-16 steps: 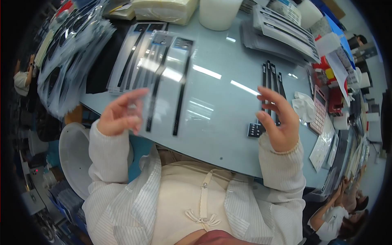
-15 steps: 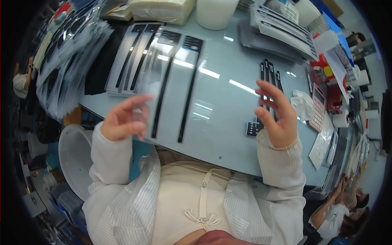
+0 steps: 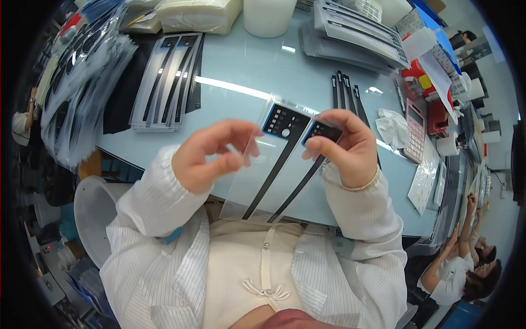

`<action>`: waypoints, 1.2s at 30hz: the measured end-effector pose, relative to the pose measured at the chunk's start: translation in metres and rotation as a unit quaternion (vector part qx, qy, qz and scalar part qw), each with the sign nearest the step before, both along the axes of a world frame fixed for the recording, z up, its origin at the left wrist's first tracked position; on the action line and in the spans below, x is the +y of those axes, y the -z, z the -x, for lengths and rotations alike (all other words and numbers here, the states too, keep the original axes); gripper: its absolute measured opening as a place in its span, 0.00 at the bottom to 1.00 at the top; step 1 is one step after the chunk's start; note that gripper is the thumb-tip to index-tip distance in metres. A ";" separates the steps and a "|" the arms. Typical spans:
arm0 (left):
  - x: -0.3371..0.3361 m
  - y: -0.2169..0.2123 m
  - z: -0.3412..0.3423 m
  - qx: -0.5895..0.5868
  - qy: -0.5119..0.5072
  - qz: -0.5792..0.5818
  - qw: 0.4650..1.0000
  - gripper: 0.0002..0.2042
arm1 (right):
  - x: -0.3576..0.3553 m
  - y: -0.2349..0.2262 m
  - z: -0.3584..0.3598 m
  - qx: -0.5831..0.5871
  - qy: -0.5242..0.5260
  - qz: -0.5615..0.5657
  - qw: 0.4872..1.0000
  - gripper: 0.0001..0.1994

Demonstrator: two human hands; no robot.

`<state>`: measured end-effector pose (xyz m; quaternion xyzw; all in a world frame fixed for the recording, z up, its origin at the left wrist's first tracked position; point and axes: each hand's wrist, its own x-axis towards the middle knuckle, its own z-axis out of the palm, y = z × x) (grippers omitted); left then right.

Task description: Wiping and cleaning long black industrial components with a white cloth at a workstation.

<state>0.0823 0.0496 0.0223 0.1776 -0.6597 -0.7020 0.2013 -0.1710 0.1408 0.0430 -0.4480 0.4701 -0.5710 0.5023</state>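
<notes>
A clear plastic sheet point(image 3: 280, 174) carrying two long black strips with keypad-like heads hangs tilted over the table's front edge. My right hand point(image 3: 350, 148) pinches its upper right corner, thumb in front over one black head. At the sheet's upper left edge is my left hand point(image 3: 213, 153), its thumb and fingers apart and slightly blurred; whether the fingertips touch the sheet I cannot tell. Several loose black strips point(image 3: 346, 93) lie on the table beyond my right hand, their lower ends hidden by it. A stack of similar clear sheets point(image 3: 164, 82) rests at left.
Piled clear sleeves point(image 3: 87, 98) hang over the table's left edge. At the back are wrapped packs point(image 3: 200, 15) and a white cylinder point(image 3: 268, 16). Another sheet stack point(image 3: 356, 41) lies back right, near crumpled tissue point(image 3: 393, 129) and a pink calculator point(image 3: 415, 131). A white bin point(image 3: 96, 205) stands lower left.
A clear sheet that lay or moved by my left hand is now raised in front of me, its upper right corner in my right hand. My left hand has moved right.
</notes>
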 end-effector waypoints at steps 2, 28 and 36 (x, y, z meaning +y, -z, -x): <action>-0.002 -0.008 0.018 0.072 -0.041 -0.023 0.996 0.15 | 0.002 0.000 -0.003 0.000 -0.018 0.001 1.000 0.18; 0.025 -0.008 0.040 0.137 0.020 -0.265 0.954 0.12 | 0.016 -0.042 -0.042 0.495 -0.019 0.230 0.838 0.29; 0.025 -0.019 0.033 0.061 -0.031 -0.231 0.971 0.12 | 0.017 -0.047 -0.050 0.509 0.038 0.238 0.826 0.24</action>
